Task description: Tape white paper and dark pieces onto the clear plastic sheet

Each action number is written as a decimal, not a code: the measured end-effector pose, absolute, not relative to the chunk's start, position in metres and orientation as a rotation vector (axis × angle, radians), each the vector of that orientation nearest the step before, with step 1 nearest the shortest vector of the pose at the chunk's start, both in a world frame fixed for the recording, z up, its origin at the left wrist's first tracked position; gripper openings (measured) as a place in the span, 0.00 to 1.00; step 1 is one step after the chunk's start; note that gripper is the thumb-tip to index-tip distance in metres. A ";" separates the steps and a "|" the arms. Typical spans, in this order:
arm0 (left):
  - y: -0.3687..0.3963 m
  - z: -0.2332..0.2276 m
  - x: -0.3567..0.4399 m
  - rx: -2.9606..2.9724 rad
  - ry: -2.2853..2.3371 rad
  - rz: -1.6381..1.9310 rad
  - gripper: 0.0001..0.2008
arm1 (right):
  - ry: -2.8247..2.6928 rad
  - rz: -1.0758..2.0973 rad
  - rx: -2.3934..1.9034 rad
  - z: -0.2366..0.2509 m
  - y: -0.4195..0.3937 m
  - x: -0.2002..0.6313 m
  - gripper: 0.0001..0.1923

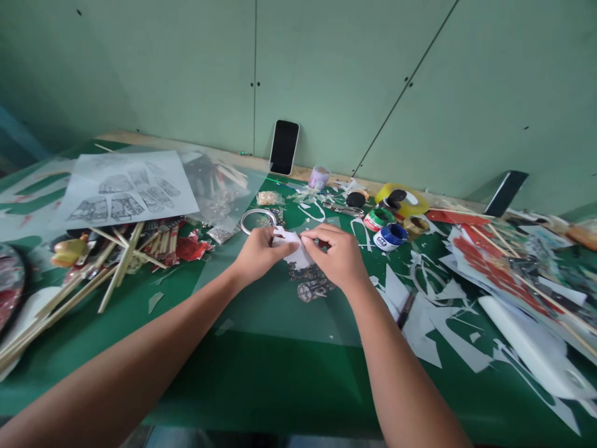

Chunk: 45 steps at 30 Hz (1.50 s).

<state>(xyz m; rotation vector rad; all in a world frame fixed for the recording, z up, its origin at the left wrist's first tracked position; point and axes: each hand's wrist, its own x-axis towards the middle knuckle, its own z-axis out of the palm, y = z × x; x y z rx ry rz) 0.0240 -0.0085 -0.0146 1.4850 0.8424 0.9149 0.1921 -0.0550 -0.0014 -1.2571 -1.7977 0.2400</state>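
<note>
At the centre of the frame, the left hand [258, 252] and right hand [336, 255] pinch one small white paper cutout [295, 244] from opposite sides, holding it between their fingertips just above the green tabletop [261, 379].

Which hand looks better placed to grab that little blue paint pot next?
Probably the right hand: the blue paint pot stands just beyond it on that side. The left hand would have to cross over. Both pinch the white paper piece.

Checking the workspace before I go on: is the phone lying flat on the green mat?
No. The phone stands propped upright against the wall at the back of the table, beyond both hands.
</note>
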 end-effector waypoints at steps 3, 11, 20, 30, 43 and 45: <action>-0.008 -0.014 0.023 1.531 0.830 0.905 0.14 | -1.808 0.322 -1.263 0.001 -0.056 0.193 0.11; -0.005 -0.018 0.020 1.634 0.815 0.899 0.12 | -1.790 0.524 -1.309 0.006 -0.059 0.195 0.12; -0.005 -0.017 0.019 1.586 0.807 0.889 0.12 | -1.762 0.576 -1.327 0.008 -0.061 0.195 0.13; -0.007 -0.011 0.020 1.550 0.793 0.888 0.13 | -1.663 0.691 -1.338 0.006 -0.058 0.198 0.14; -0.006 -0.011 0.020 1.652 0.840 0.892 0.13 | -1.547 0.889 -1.377 -0.001 -0.054 0.194 0.12; -0.005 -0.013 0.020 1.637 0.835 0.886 0.13 | -1.528 0.883 -1.385 -0.002 -0.053 0.193 0.11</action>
